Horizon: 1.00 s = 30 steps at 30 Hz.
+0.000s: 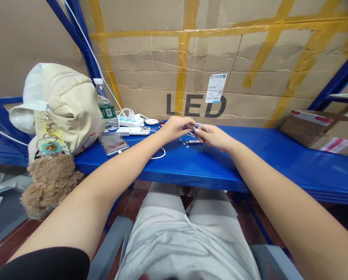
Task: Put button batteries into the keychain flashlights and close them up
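Note:
My left hand [175,128] and my right hand [213,137] meet over the blue shelf [250,159], fingertips pinched together on a small metal part [193,129] held between them. What the part is I cannot make out at this size. A few tiny loose pieces [186,143] and a thin silvery stick-like piece [195,142] lie on the shelf just below my hands. Both forearms reach forward from the bottom corners of the view.
A cream bag [63,105] with a plush keychain [48,182] stands at the left, a water bottle [105,105] beside it. A phone [117,147], a power strip [130,121] and a white cable lie near. A cardboard box [322,132] sits right; cardboard marked LED backs the shelf.

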Motion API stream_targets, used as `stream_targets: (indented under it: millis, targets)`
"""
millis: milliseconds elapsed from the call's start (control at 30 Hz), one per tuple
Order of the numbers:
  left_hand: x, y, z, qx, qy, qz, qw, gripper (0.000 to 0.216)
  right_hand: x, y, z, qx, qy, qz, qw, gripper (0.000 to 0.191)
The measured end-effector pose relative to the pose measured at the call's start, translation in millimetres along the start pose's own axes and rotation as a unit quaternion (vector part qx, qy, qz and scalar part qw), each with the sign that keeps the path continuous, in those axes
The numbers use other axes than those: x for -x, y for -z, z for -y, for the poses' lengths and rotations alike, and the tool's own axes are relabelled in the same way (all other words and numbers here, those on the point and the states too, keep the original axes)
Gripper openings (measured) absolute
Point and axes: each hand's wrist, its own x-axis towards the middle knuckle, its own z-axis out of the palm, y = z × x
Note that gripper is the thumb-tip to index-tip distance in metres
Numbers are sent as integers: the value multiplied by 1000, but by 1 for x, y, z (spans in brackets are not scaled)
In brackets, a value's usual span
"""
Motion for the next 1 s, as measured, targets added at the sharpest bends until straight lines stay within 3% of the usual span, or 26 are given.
stream_targets:
  millis: [233, 400, 667, 867, 1000]
  targets:
    - [-1, 0, -1, 5, -4, 18, 1000, 14, 2, -2, 2, -99, -43, 37, 993, 36]
    - [-1, 2, -5, 85, 46, 14, 995, 29, 1, -2, 4, -155, -61, 44, 985, 35]
    - [-4, -7, 3, 316, 220, 1, 923, 26, -2, -2, 1, -143, -35, 32, 989, 35]
    - [-4, -12, 7, 375, 272, 0, 886, 40, -1, -2, 0, -111, -26, 27, 993, 39]
    - [-4, -9, 8, 377, 272, 22, 885, 43, 0, -3, 3, -106, -41, 45, 992, 38]
